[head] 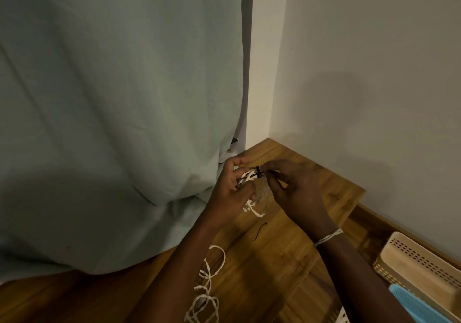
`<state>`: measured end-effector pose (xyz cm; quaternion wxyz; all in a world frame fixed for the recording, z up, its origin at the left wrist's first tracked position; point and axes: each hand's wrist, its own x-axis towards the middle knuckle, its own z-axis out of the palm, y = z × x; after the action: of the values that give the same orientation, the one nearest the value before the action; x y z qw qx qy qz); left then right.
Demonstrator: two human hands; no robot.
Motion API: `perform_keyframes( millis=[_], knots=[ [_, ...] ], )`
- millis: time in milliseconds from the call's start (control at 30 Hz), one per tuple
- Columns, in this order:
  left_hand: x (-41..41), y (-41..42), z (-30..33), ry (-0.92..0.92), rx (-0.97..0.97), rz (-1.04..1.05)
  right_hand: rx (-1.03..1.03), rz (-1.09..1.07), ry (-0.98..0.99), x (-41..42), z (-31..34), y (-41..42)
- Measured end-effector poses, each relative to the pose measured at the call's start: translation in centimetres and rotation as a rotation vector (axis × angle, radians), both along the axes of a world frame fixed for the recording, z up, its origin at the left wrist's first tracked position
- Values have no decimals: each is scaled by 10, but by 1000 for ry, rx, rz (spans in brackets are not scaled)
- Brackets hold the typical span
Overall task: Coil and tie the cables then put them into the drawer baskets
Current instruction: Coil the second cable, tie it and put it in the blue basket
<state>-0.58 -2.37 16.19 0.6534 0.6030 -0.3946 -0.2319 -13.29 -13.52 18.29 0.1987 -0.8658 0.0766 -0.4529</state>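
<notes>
White coiled cable (247, 175), bundled and held over the wooden tabletop (274, 253) — both hands on it.

Curled round the coil from the left, the left hand (230, 185) grips the bundle, thumb low and fingers over the top; a few loops hang out below the palm. The right hand (295, 185) pinches a thin black tie (258, 170) wrapped across the coil's top, fingertips pressed together on its end. A loose black tie (259, 230) lies on the wood just beneath, and a tangle of loose white cable (207, 295) sits nearer the lower edge. At the right stands a beige perforated plastic basket (414, 268) (partly cut off), with a pale green curtain (112, 98) hanging left.
</notes>
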Motion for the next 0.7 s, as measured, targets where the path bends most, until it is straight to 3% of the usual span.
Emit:
perform_keyframes(
  millis=[167, 400, 567, 700],
  knots=[
    [1, 3, 2, 42, -46, -24, -28, 60, 32, -2, 2, -1],
    [-2, -1, 5, -40, -28, -18, -33, 34, 30, 1, 0, 0],
    [-2, 0, 3, -19, -48, -50, 281, -4, 34, 0, 4, -4],
    [-2, 1, 3, 24, -51, -76, 413, 33, 101, 2, 7, -15]
  ],
)
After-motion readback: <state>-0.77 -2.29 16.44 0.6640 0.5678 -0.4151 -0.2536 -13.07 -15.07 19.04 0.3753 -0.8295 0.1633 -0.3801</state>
